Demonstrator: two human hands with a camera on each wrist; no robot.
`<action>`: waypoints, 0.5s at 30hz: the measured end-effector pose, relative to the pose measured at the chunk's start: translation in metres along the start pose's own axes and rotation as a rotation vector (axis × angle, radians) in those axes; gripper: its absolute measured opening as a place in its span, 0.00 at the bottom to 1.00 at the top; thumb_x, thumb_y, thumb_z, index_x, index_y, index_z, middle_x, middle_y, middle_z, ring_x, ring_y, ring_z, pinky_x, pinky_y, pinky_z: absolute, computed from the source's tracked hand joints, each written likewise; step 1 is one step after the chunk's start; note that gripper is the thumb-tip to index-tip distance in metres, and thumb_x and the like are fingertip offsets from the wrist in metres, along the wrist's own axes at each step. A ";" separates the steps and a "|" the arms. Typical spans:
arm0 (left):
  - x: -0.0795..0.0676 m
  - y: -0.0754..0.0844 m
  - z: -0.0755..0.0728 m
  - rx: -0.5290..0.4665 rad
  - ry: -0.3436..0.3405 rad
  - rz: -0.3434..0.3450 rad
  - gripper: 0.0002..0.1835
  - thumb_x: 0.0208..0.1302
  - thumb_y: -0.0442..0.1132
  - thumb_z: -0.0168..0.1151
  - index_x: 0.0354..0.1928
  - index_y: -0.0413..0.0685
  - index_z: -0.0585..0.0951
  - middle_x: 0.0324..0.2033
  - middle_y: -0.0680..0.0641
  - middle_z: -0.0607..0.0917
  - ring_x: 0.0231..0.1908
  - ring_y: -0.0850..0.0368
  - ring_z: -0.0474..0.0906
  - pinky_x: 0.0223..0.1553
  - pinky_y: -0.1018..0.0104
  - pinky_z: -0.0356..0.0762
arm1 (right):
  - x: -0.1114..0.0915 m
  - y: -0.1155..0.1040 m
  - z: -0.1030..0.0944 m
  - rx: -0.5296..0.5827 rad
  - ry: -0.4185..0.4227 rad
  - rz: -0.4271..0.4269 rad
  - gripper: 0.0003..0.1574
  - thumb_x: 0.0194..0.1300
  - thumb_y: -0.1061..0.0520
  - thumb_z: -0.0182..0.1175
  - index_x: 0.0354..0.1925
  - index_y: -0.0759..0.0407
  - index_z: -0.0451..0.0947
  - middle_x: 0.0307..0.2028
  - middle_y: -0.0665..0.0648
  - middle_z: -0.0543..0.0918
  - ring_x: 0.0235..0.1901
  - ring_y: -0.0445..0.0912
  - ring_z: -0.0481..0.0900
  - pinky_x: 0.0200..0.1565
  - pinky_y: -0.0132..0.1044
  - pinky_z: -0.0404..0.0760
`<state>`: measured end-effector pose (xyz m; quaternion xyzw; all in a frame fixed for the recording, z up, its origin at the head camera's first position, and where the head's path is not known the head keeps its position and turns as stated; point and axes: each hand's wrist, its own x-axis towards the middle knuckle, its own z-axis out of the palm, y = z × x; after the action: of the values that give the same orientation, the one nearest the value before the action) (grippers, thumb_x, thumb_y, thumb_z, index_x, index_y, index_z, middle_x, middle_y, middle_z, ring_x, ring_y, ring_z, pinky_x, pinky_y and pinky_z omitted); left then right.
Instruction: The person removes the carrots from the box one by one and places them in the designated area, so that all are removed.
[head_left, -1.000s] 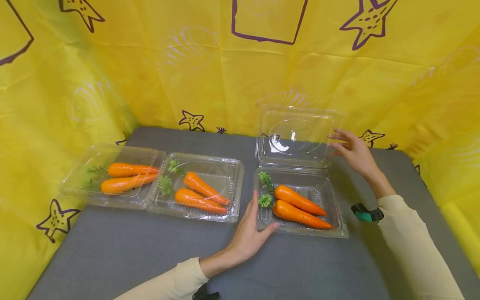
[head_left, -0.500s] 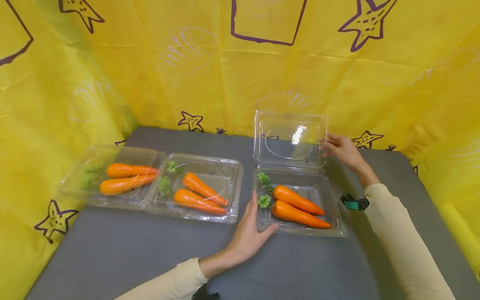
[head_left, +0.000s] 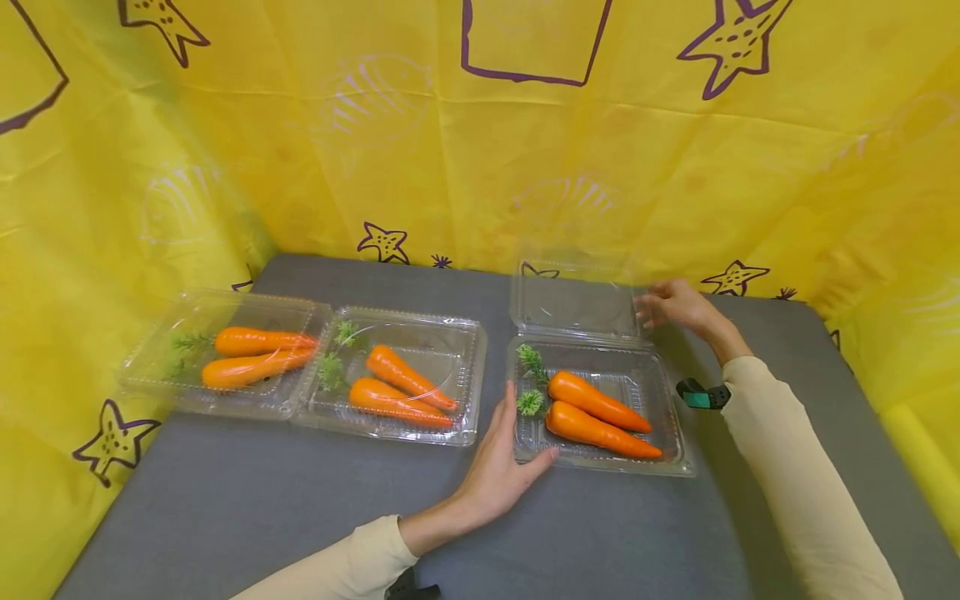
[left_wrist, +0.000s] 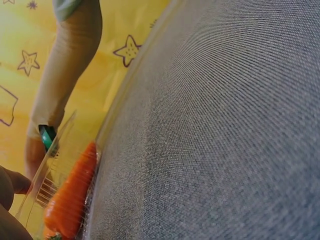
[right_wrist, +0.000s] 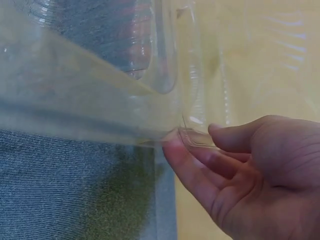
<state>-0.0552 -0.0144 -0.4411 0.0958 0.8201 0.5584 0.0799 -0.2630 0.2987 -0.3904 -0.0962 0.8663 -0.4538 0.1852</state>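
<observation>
A clear plastic clamshell container (head_left: 675, 461) stands on the grey table, with two orange carrots (head_left: 596, 402) with green tops in its tray. My left hand (head_left: 491, 483) rests against its front left corner, fingers straight along the left wall and thumb at the front edge. My right hand (head_left: 678, 307) pinches the right edge of its raised lid (head_left: 573, 304), which leans back behind the tray. In the right wrist view, thumb and fingers lie on either side of the lid corner (right_wrist: 195, 137). The left wrist view shows the container's wall beside a carrot (left_wrist: 72, 192).
Two more clamshell containers stand to the left, one at far left (head_left: 172, 392) and one beside it (head_left: 468, 383), both with lids down over two carrots each. Yellow patterned cloth (head_left: 450, 150) hangs close behind and beside the table (head_left: 315, 517).
The lid has tilted further back and lower, away from the tray. My right hand has moved left and slightly down with it. My left hand has stayed at the tray's corner.
</observation>
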 end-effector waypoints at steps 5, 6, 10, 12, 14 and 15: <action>0.000 -0.001 0.000 0.005 -0.004 0.005 0.56 0.61 0.48 0.68 0.78 0.46 0.39 0.76 0.41 0.48 0.73 0.42 0.49 0.70 0.40 0.52 | -0.001 0.005 0.001 -0.014 -0.053 0.011 0.24 0.76 0.68 0.40 0.61 0.89 0.58 0.52 0.84 0.73 0.40 0.53 0.85 0.40 0.41 0.86; 0.000 -0.001 0.000 0.006 -0.004 0.004 0.56 0.61 0.48 0.68 0.78 0.46 0.39 0.76 0.41 0.48 0.73 0.42 0.49 0.70 0.40 0.52 | -0.001 0.006 0.000 -0.015 -0.063 0.022 0.24 0.76 0.68 0.40 0.61 0.90 0.58 0.50 0.83 0.75 0.39 0.52 0.85 0.40 0.40 0.86; -0.001 -0.001 -0.001 0.013 -0.007 0.002 0.56 0.60 0.48 0.69 0.78 0.47 0.40 0.76 0.40 0.49 0.73 0.42 0.50 0.69 0.40 0.52 | -0.002 0.009 0.000 -0.034 -0.099 0.051 0.24 0.77 0.66 0.41 0.59 0.89 0.61 0.48 0.80 0.78 0.36 0.49 0.85 0.39 0.40 0.86; -0.001 -0.001 -0.001 0.015 -0.007 0.001 0.56 0.60 0.48 0.69 0.78 0.47 0.40 0.76 0.40 0.49 0.73 0.41 0.50 0.69 0.40 0.52 | -0.002 0.010 0.000 -0.033 -0.106 0.060 0.25 0.78 0.65 0.40 0.60 0.90 0.59 0.48 0.80 0.77 0.36 0.49 0.85 0.39 0.41 0.86; -0.001 0.000 -0.001 0.013 -0.007 0.001 0.56 0.60 0.48 0.69 0.78 0.47 0.39 0.76 0.40 0.49 0.73 0.41 0.50 0.69 0.40 0.52 | -0.002 0.010 0.001 -0.030 -0.109 0.061 0.27 0.78 0.65 0.39 0.62 0.90 0.56 0.50 0.81 0.76 0.38 0.51 0.85 0.39 0.42 0.86; -0.001 0.000 -0.002 0.012 -0.007 0.001 0.56 0.60 0.48 0.69 0.78 0.47 0.39 0.76 0.40 0.49 0.73 0.41 0.50 0.69 0.40 0.52 | -0.002 0.010 0.001 -0.029 -0.108 0.063 0.28 0.78 0.64 0.39 0.63 0.90 0.54 0.51 0.82 0.75 0.39 0.52 0.85 0.39 0.42 0.86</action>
<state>-0.0548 -0.0162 -0.4409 0.0984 0.8232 0.5532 0.0819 -0.2604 0.3043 -0.3982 -0.0959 0.8641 -0.4292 0.2447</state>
